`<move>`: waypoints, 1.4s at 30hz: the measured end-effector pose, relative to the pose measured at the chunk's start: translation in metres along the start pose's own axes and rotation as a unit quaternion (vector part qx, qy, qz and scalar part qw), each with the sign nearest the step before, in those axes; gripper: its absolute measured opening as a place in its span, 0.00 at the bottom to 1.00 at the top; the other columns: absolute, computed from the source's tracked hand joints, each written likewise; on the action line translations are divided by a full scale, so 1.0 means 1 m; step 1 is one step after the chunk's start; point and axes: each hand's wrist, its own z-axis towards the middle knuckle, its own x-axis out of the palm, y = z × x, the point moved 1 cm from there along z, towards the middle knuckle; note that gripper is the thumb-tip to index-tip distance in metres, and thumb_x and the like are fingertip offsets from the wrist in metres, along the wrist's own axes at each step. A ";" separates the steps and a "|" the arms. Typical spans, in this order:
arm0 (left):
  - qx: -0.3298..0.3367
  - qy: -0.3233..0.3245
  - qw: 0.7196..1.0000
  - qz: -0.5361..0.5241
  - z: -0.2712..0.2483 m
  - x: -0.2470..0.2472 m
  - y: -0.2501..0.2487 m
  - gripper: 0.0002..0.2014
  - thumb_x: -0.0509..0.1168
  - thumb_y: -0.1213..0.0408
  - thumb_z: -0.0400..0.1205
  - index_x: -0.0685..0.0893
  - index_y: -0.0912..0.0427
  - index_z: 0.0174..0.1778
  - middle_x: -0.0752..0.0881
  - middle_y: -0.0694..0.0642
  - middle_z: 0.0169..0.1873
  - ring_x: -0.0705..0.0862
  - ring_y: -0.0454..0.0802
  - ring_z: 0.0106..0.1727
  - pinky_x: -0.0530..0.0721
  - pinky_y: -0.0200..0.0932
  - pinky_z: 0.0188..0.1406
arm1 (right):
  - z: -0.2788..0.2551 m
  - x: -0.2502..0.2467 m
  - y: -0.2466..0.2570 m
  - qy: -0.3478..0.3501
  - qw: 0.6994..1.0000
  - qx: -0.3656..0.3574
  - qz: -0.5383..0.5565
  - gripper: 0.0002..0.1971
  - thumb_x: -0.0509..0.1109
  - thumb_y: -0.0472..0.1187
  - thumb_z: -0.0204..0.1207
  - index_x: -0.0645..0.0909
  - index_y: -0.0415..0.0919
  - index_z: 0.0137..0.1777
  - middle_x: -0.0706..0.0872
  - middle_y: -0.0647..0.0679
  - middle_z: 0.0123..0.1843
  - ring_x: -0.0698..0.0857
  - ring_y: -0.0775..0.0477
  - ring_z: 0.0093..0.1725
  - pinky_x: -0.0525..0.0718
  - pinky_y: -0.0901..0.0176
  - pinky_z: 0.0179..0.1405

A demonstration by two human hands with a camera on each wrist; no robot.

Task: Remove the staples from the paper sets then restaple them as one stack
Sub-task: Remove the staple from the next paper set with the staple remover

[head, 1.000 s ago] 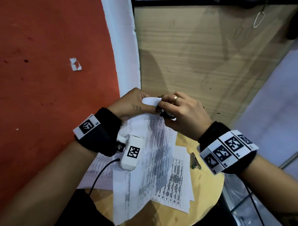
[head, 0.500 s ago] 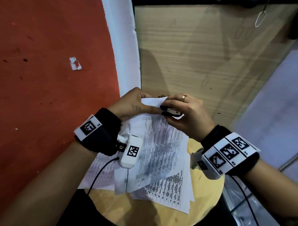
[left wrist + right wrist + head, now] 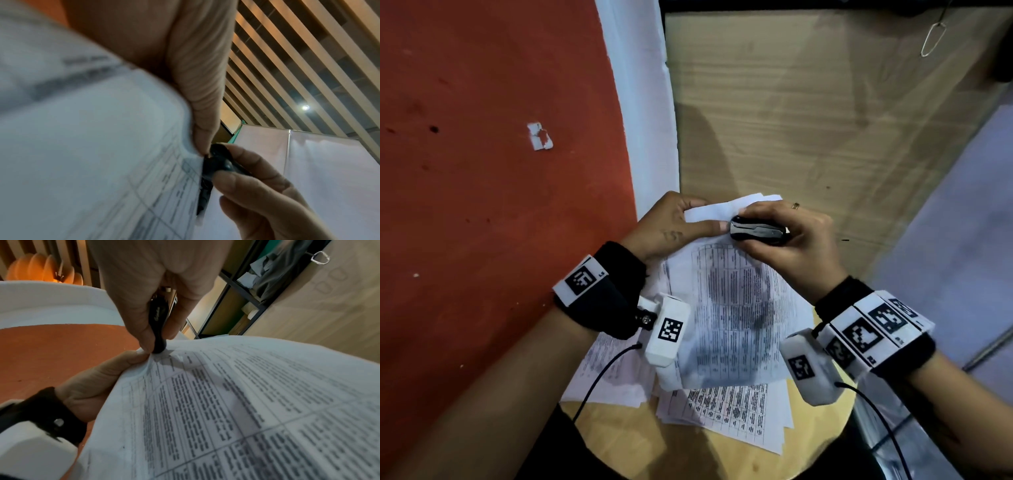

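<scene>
A printed paper set [image 3: 729, 301] is held up above the round wooden table [image 3: 722, 459]. My left hand [image 3: 705, 216] pinches its top corner between thumb and fingers; the thumb [image 3: 201, 97] presses on the sheet [image 3: 102, 146]. My right hand [image 3: 743, 228] grips a small black tool with a silver strip [image 3: 756, 233], its nose set against that same corner right beside the left thumb. In the right wrist view the tool [image 3: 158, 321] meets the paper [image 3: 246, 402] at the pinched corner. No staple is visible.
More printed sheets [image 3: 739, 411] lie spread on the table under the raised set, some [image 3: 613, 370] hanging over its left edge. A red wall [image 3: 500, 205] is on the left and a wooden panel [image 3: 808, 120] stands behind.
My right hand has turned so the black tool now lies on top at the corner. The held set has swung up and rightwards. My right wrist now covers a metal item on the table.
</scene>
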 end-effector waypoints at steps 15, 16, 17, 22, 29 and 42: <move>-0.091 0.021 0.982 -0.163 0.000 0.007 0.009 0.07 0.69 0.70 0.71 0.92 0.57 0.36 0.91 0.54 0.34 0.89 0.46 0.34 0.86 0.36 0.36 | -0.004 -0.002 -0.005 0.024 0.997 -0.065 -0.028 0.11 0.78 0.33 0.65 0.88 0.33 0.48 0.87 0.47 0.50 0.88 0.43 0.49 0.87 0.41 0.47; -0.094 0.018 0.981 -0.169 0.001 0.008 0.011 0.08 0.69 0.72 0.73 0.92 0.57 0.36 0.91 0.54 0.34 0.89 0.46 0.34 0.86 0.36 0.36 | -0.004 -0.002 -0.005 0.027 0.997 -0.070 -0.029 0.11 0.77 0.32 0.65 0.88 0.33 0.49 0.87 0.46 0.50 0.88 0.42 0.50 0.87 0.40 0.47; -0.099 0.016 0.980 -0.171 0.001 0.009 0.012 0.08 0.69 0.73 0.74 0.91 0.58 0.36 0.91 0.55 0.34 0.89 0.47 0.34 0.86 0.36 0.36 | -0.004 -0.002 -0.005 0.029 0.996 -0.076 -0.034 0.11 0.77 0.31 0.65 0.88 0.33 0.49 0.87 0.46 0.49 0.88 0.42 0.50 0.87 0.40 0.46; -0.111 -0.003 0.981 -0.159 0.003 0.013 0.014 0.05 0.69 0.66 0.68 0.91 0.56 0.35 0.90 0.55 0.34 0.87 0.47 0.35 0.85 0.37 0.39 | -0.004 -0.004 -0.005 0.034 0.992 -0.108 -0.057 0.11 0.76 0.29 0.66 0.88 0.32 0.49 0.88 0.42 0.49 0.87 0.40 0.50 0.88 0.42 0.42; -0.117 -0.011 0.987 -0.110 0.005 0.019 0.014 0.05 0.67 0.64 0.65 0.89 0.54 0.28 0.87 0.50 0.27 0.84 0.43 0.29 0.81 0.33 0.33 | -0.006 -0.004 -0.004 0.034 0.987 -0.130 -0.082 0.09 0.75 0.34 0.69 0.88 0.32 0.48 0.89 0.42 0.49 0.87 0.44 0.48 0.88 0.45 0.40; 0.005 -0.037 0.998 0.058 0.003 0.019 0.010 0.02 0.69 0.53 0.69 0.87 0.44 0.33 0.83 0.41 0.26 0.79 0.37 0.33 0.78 0.36 0.36 | -0.009 -0.005 0.001 -0.005 1.000 0.011 -0.020 0.13 0.80 0.37 0.61 0.88 0.37 0.47 0.88 0.51 0.45 0.87 0.55 0.46 0.85 0.55 0.51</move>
